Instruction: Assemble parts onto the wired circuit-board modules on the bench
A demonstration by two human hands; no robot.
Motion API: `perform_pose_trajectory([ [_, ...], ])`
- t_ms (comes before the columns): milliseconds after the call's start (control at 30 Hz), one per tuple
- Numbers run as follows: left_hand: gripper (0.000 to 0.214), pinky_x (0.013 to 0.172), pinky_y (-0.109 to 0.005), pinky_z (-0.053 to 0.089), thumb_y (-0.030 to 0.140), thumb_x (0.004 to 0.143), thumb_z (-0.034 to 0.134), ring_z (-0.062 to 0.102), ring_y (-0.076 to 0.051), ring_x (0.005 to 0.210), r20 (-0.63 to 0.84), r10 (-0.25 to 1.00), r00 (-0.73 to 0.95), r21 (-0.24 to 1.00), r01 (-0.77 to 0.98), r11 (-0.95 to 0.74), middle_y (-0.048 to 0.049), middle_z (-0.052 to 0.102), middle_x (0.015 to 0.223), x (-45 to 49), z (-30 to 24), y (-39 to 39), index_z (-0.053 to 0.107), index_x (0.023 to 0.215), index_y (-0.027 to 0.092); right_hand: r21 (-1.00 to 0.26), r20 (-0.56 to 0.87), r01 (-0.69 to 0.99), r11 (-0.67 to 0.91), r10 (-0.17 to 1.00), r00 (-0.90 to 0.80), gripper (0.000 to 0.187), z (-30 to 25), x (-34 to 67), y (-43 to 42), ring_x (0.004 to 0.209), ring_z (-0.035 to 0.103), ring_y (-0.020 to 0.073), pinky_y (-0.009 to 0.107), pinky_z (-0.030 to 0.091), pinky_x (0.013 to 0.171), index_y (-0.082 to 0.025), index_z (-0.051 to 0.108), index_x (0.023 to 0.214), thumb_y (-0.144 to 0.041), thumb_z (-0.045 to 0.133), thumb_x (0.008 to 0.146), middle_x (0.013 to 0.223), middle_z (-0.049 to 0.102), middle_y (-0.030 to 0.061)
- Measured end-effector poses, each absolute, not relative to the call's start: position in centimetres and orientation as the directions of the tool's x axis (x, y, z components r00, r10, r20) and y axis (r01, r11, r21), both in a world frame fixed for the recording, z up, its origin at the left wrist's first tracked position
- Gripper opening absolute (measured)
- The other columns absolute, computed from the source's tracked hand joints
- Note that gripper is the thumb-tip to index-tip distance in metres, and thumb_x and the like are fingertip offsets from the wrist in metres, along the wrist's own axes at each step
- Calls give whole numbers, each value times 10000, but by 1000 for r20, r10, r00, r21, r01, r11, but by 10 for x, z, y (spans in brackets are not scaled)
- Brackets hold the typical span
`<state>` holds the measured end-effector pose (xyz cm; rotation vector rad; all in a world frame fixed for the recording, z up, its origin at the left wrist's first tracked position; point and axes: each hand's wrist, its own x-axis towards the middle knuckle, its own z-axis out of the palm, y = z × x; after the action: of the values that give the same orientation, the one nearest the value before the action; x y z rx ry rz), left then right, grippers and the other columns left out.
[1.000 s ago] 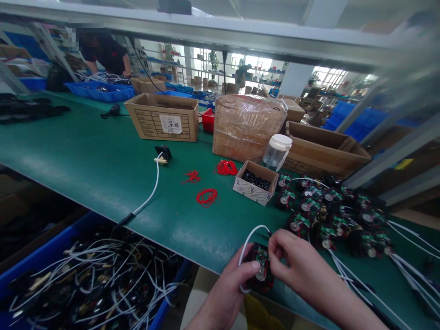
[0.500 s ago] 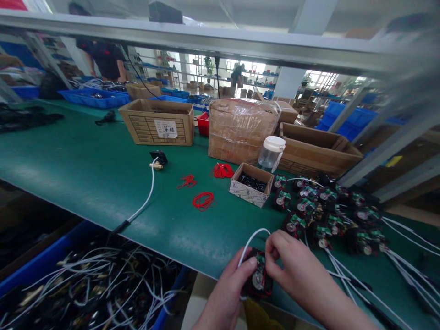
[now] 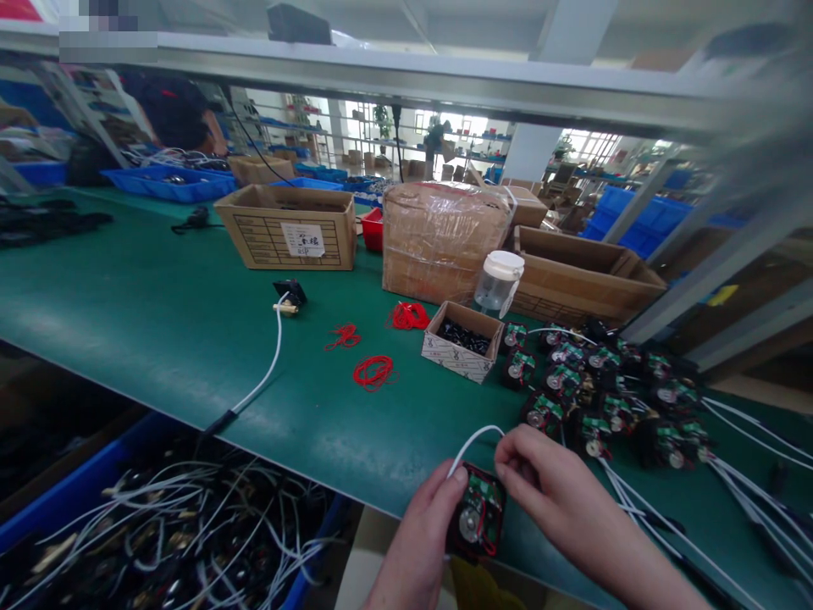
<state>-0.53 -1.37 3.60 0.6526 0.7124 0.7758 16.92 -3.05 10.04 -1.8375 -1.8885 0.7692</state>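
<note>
My left hand (image 3: 423, 529) is closed on the left side of a black housing (image 3: 478, 517) with a green circuit board, a round silver part and red wires inside. A white cable (image 3: 473, 439) arches from near my left thumb toward my right hand (image 3: 539, 470). The right fingers are pinched together at the housing's upper right corner; what they hold, if anything, is hidden. Several similar units with green boards (image 3: 565, 381) lie to the right. Straight ahead is a small carton of black parts (image 3: 462, 339).
Red wire bundles (image 3: 373, 373) lie mid-table. One cabled unit (image 3: 289, 294) sits left of them. Cardboard boxes (image 3: 445, 241) and a lidded clear jar (image 3: 499, 284) stand behind. A blue bin (image 3: 327, 529) of cabled units is below the table's front edge. A person (image 3: 171, 110) stands far left.
My right hand has shifted slightly right and away from the circuit board, and my left thumb has moved off the board toward the housing's edge. More of the board shows.
</note>
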Motion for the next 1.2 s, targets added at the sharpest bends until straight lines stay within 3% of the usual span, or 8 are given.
perform_pose_trajectory([
  [167, 387, 931, -329, 428, 545, 888, 685, 540, -247, 1014, -271, 828, 491, 789, -379, 483, -61, 663, 981, -5, 30, -11, 710, 979, 170, -729, -91, 681, -70, 996, 4, 232, 92, 168, -36, 773, 558, 172, 304, 428, 705, -201, 601, 915, -317, 419, 1001, 884, 596, 31],
  [300, 363, 872, -317, 436, 523, 903, 663, 532, -230, 966, -267, 823, 502, 799, -362, 480, -54, 650, 962, -4, 28, -11, 700, 988, 171, -785, -70, 613, -89, 996, 55, 174, 84, 157, -40, 756, 535, 171, 294, 430, 687, -201, 613, 950, -351, 526, 940, 884, 590, 27],
  [733, 377, 870, -324, 430, 535, 904, 645, 518, -228, 969, -257, 821, 509, 806, -356, 473, -47, 621, 961, -3, 17, -11, 690, 1014, 178, -791, -23, 608, -67, 997, 80, 163, 77, 149, -38, 720, 515, 164, 280, 419, 646, -195, 623, 825, -261, 515, 929, 832, 561, 23],
  [1000, 402, 838, -318, 416, 577, 878, 648, 508, -226, 933, -267, 840, 472, 841, -311, 442, -37, 602, 917, -2, 15, -9, 673, 956, 184, -791, 72, 611, 24, 996, 54, 235, 71, 146, -42, 809, 534, 179, 300, 395, 702, -203, 626, 883, -300, 457, 1015, 905, 566, 33],
  [1200, 363, 816, -314, 418, 552, 885, 637, 494, -221, 906, -282, 839, 466, 850, -285, 444, -20, 575, 877, -2, 21, -11, 659, 924, 192, -804, 5, 595, -19, 999, 39, 172, 77, 142, -37, 775, 524, 165, 282, 396, 681, -201, 639, 881, -275, 513, 971, 891, 557, 20],
])
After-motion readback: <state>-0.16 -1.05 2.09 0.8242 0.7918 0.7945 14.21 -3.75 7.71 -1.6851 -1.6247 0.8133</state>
